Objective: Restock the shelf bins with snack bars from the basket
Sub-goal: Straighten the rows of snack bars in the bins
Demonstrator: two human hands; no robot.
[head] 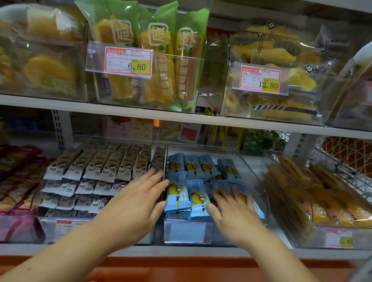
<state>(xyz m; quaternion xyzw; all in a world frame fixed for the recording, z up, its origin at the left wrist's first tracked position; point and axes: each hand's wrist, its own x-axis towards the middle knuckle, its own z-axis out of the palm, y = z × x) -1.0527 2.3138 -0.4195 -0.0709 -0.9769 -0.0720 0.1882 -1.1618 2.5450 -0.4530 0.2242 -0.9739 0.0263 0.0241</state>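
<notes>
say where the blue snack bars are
Head view: the blue snack bars lie in the middle clear bin on the lower shelf, grey bars to its left, orange packs to its right.

White metal shelves (pixel 183 117) on slotted uprights (pixel 61 127) — an orange base panel (pixel 189 279) below, a wire rack (pixel 361 164) at right.

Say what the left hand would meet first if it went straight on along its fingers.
Probably the grey-wrapped bars at the right end of their row, just beyond the left hand's fingertips. The clear bin wall runs beside that line, so depth is unsure.
</notes>
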